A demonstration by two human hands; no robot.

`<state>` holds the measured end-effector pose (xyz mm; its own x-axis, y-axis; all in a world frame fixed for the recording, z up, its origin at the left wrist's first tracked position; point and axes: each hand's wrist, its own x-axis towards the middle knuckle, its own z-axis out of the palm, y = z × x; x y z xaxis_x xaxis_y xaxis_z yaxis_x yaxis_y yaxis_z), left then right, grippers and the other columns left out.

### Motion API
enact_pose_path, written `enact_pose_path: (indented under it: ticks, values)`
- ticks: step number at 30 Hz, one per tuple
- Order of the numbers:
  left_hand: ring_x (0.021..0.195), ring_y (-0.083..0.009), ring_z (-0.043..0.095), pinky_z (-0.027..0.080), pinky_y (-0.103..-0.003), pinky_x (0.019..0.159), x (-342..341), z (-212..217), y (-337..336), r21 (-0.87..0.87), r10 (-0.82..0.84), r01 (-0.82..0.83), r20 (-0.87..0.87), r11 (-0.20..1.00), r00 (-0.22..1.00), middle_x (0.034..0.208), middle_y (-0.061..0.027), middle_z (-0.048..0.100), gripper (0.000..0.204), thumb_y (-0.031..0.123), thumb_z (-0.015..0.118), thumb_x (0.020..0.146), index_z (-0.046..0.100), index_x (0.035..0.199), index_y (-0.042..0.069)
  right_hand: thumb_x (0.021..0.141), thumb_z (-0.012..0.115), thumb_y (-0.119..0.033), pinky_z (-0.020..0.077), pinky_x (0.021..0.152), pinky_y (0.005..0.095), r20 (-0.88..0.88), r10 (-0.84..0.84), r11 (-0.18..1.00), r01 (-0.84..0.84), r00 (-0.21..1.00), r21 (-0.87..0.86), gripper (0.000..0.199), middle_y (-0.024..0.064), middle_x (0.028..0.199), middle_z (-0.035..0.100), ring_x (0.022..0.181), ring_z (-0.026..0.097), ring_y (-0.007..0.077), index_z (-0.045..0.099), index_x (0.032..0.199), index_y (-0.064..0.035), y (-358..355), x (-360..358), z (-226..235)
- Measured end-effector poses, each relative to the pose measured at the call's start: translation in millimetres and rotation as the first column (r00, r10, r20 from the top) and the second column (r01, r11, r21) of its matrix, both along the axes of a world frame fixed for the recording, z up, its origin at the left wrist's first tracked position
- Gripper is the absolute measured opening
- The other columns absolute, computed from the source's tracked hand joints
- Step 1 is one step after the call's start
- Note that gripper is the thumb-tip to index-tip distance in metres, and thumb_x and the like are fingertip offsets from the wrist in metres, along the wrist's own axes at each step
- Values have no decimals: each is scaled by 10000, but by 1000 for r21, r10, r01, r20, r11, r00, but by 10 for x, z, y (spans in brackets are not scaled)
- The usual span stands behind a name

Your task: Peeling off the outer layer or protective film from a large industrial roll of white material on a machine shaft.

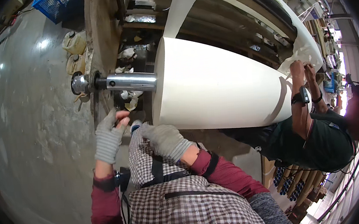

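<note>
A large roll of white sheet material lies across the machine on a shiny metal shaft. My left hand, in a grey striped knit glove with bare fingertips, is below the shaft and left of the roll. Its fingers are partly bent and a little apart, with nothing visible between them. My right hand, in a similar glove, is over my checked apron, close to the roll's lower left end. Its back faces up and its fingers are mostly hidden, so I cannot see any hold.
A person in a dark shirt has both hands on the sheet's crumpled edge at the roll's far right end. A white strip runs up from the roll. Yellowish jugs and a blue crate stand at the upper left, beside the machine's side frame.
</note>
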<state>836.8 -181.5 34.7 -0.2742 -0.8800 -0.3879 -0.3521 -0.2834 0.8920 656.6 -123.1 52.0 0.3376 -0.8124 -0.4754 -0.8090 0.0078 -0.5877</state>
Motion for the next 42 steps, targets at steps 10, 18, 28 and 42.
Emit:
enact_pose_path:
  ticks: [10,18,28,42]
  values:
    - [771,-64,532,442,-234,700,-548,-380,-229,28,-171,174,-91,984,981,817,9,633,159,149,675,839,687,932,21,802,611,-172,491,641,396,341,13,996,19,940,-92,190,100,757,639,719,631,315,621,985,-119,198,-148,45]
    - [743,-80,554,464,-242,708,-725,-601,15,228,-29,114,-346,967,938,780,5,628,153,157,701,797,669,888,39,771,710,-162,475,599,322,33,-553,829,554,832,-81,157,77,699,583,655,601,204,615,815,-44,183,-504,57]
    - [737,-110,585,501,-278,687,-721,-616,46,191,-217,234,-105,953,971,767,-32,625,138,106,696,770,649,871,26,774,694,-276,480,709,404,-70,-618,768,621,783,160,183,132,797,627,794,613,334,650,842,-113,447,-496,-109]
    - [718,-117,574,492,-263,694,-642,-692,190,205,-260,273,-91,940,961,759,-38,626,152,93,711,747,633,859,26,811,613,-237,491,767,425,-385,-189,900,316,903,300,217,117,1082,600,934,620,317,650,974,-99,714,-454,-410]
